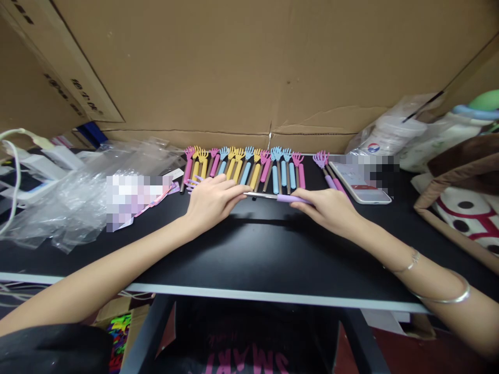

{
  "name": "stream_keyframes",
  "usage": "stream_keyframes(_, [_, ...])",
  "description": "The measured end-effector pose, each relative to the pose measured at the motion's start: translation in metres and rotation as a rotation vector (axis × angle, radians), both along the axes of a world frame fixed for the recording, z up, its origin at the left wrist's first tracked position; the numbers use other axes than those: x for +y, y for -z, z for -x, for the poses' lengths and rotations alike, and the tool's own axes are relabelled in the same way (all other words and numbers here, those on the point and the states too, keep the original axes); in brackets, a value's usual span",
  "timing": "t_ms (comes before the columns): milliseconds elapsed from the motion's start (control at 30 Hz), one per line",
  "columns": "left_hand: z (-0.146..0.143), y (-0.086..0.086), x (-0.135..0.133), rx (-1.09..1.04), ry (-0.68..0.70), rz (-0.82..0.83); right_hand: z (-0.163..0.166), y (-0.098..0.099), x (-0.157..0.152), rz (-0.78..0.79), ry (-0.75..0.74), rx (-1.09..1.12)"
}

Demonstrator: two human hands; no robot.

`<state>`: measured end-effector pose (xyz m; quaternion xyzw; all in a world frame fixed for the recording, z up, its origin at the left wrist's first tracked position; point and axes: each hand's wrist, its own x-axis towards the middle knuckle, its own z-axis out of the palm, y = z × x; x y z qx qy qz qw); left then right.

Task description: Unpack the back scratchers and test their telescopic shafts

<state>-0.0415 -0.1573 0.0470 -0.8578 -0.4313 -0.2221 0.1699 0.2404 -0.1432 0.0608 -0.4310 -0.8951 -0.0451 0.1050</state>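
Observation:
Between my hands, above the black table, a purple back scratcher [288, 198] with a metal rod is held level. My left hand [214, 201] is closed around its claw end, and purple claw tips show to the left of the fingers. My right hand [325, 208] grips the purple handle at the other end. Behind them lies a row of back scratchers [275, 179] in pink, yellow and blue, claws pointing away from me. Slightly apart on the right, a purple-clawed back scratcher [321, 160] lies beside another with a pink handle.
Clear plastic bags [74, 202] and a power strip [58, 161] with cables cover the left side. On the right are a phone [360, 182], a bagged cup [393, 135] and a brown-handled bag [463, 202]. A cardboard wall [234, 67] stands behind the black table [253, 259].

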Motion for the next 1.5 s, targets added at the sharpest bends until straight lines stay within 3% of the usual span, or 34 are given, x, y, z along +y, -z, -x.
stream_keyframes(333, [-0.001, -0.005, -0.007, 0.071, 0.013, -0.066, -0.002, -0.012, 0.0, 0.536, -0.169, 0.211])
stream_keyframes(467, [-0.004, -0.003, -0.008, 0.079, 0.02, -0.033, -0.004, -0.009, 0.004, 0.59, -0.188, 0.233])
stream_keyframes(733, [-0.001, 0.001, -0.002, 0.132, -0.052, 0.093, -0.001, -0.003, 0.0, 0.293, -0.085, 0.032])
stream_keyframes(1000, [-0.005, -0.002, -0.004, 0.225, -0.165, 0.258, -0.001, 0.002, -0.004, -0.226, -0.043, -0.184])
stream_keyframes(1267, [-0.002, -0.004, 0.001, 0.21, -0.043, 0.487, 0.004, 0.005, -0.008, -0.38, -0.087, -0.183])
stream_keyframes(1500, [-0.002, -0.001, 0.002, 0.189, -0.035, 0.487, 0.003, 0.003, -0.007, -0.42, -0.094, -0.13])
